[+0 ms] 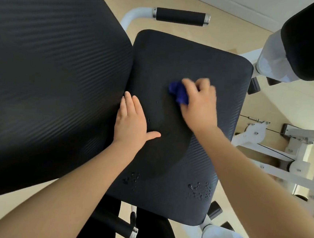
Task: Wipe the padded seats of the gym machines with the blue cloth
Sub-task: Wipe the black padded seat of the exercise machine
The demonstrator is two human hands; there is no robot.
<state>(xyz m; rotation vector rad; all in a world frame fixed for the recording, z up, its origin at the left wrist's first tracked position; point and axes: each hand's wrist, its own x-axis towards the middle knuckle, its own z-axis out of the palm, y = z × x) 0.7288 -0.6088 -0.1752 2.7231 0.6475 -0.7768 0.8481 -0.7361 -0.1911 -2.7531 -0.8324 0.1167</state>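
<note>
A black ribbed padded seat (204, 62) fills the middle of the head view. My right hand (199, 103) presses a bunched blue cloth (179, 92) onto the seat's centre; the hand is blurred. A dark wet streak curves across the seat below the cloth. Water droplets (199, 191) sit near the seat's near edge, with more droplets (131, 179) on the left. My left hand (131, 122) lies flat on the seat's left side, fingers spread, holding nothing. A large black backrest pad (52, 71) rises at the left, touching the seat's edge.
A white frame with a black foam handle (180, 16) stands beyond the seat. Another black handle (118, 227) is below. A black pad (311, 37) on a white arm hangs at the top right. White machine frame and cables (282, 148) stand right, over a pale wood floor.
</note>
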